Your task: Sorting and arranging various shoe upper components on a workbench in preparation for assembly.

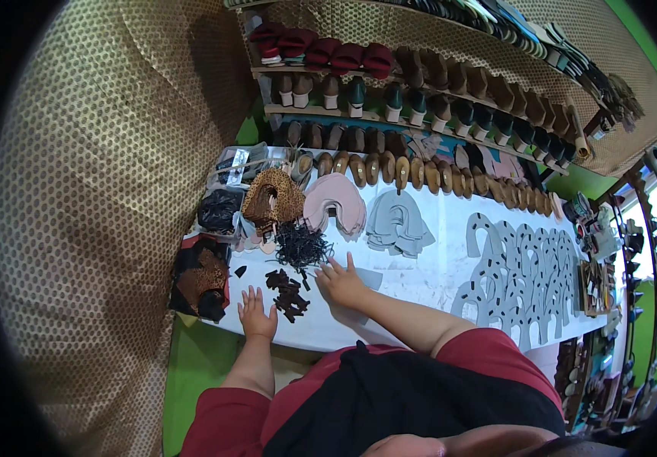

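My left hand [258, 315] rests near the front edge of the white-covered table [420, 286], fingers stretched and apart, holding nothing. Farther right, my right hand [343, 282] is open over the tabletop with its fingers spread. Between the two hands lies a loose pile of short black strips [289, 295]. Behind it sits a bigger tangled heap of thin black strips [302, 245], close to my right fingertips. A flat grey piece [371, 279] shows partly from behind my right hand. One small black scrap [241, 271] lies just beyond my left fingers.
Stacks of U-shaped pieces, leopard-print [286, 199], pink [344, 196] and grey [395, 221], stand behind. Many grey U-shaped pieces with black tabs [523, 266] overlap at right. Brown shoe lasts [418, 174] line the back below shelves [389, 118] of shoes. Dark bundles [205, 278] sit at left.
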Tool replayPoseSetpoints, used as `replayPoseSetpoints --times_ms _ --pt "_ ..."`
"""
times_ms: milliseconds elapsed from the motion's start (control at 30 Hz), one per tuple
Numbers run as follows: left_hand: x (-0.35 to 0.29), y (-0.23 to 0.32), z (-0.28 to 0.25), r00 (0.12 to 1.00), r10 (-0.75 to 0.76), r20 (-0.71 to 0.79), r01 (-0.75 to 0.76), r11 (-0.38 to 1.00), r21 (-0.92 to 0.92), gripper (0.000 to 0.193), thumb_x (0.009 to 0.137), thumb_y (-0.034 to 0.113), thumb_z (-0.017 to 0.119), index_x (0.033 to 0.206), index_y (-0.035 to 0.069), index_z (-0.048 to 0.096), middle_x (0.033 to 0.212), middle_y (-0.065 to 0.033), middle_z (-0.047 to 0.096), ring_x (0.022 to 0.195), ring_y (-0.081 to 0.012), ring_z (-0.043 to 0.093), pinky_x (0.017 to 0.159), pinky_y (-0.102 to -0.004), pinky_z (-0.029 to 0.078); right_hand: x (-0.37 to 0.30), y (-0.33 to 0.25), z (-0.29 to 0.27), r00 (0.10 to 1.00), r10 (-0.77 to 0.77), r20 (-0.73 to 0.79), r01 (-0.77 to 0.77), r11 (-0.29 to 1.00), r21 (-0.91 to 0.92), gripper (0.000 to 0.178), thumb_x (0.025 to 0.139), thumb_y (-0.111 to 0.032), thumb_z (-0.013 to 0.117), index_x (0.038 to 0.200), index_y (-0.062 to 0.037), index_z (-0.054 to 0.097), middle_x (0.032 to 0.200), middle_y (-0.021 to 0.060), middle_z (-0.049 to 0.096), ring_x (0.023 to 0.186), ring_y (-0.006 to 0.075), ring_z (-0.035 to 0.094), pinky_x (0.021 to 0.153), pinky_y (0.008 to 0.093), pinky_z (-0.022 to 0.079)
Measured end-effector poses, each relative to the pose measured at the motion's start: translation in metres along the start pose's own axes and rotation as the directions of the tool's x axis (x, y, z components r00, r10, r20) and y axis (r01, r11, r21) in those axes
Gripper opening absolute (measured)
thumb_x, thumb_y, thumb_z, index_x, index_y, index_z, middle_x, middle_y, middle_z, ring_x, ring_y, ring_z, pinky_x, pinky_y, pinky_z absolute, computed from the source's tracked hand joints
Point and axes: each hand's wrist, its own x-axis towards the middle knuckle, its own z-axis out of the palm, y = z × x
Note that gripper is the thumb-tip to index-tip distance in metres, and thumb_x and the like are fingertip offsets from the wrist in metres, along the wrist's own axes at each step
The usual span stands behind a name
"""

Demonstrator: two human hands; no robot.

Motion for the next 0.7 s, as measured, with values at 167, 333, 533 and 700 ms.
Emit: replayPoseSetpoints --times_ms 167,333,533,700 --pt "-0.002 0.002 -0.004 1.0 0.001 0.019 -0.001 1.0 0.0 0.074 0.086 0.035 0.065 0.15 0.008 0.04 0.161 -0.0143 0.029 0.151 -0.0331 0.022 0.121 -0.0522 0.013 0.006 0.016 0.009 0.951 -0.095 -0.296 0.078 0.995 -0.066 0.039 0.087 -0.02 0.059 0.125 -0.0167 0.061 0.137 0.0105 0.056 0.147 0.0289 0.033 0.11 0.0778 0.013" --pt "-0.003 0.002 -0.004 0.999 0.031 0.026 -0.031 1.0 0.005 0.073 0.087 0.036 0.063 0.151 0.009 0.039 0.162 -0.014 0.028 0.151 -0.0333 0.021 0.121 -0.0516 0.012 -0.017 0.022 -0.008 0.974 -0.07 -0.214 0.071 0.997 -0.004 0.022 0.083 -0.015 0.061 0.105 -0.0155 0.066 0.105 0.0084 0.067 0.123 0.0295 0.056 0.11 0.0762 0.018" --pt "-0.004 -0.001 -0.002 0.999 0.041 0.018 -0.042 0.999 0.035 0.069 0.091 0.036 0.059 0.152 0.009 0.038 0.163 -0.0138 0.026 0.151 -0.0335 0.02 0.121 -0.0524 0.012 -0.084 0.029 -0.024 0.982 -0.01 -0.19 0.023 0.998 0.065 0.016 0.083 -0.014 0.058 0.092 -0.0189 0.071 0.079 0.009 0.07 0.085 0.0295 0.07 0.113 0.0584 0.032" --pt "-0.004 0.006 -0.007 0.999 0.036 0.037 -0.037 0.998 0.044 0.068 0.094 0.038 0.055 0.153 0.01 0.035 0.163 -0.0126 0.024 0.152 -0.0325 0.018 0.121 -0.0523 0.013 -0.158 0.041 -0.04 0.926 0.194 -0.323 -0.143 0.974 0.175 0.017 0.085 -0.023 0.063 0.098 -0.0188 0.074 0.087 0.0128 0.072 0.085 0.0343 0.069 0.081 0.0457 0.053"
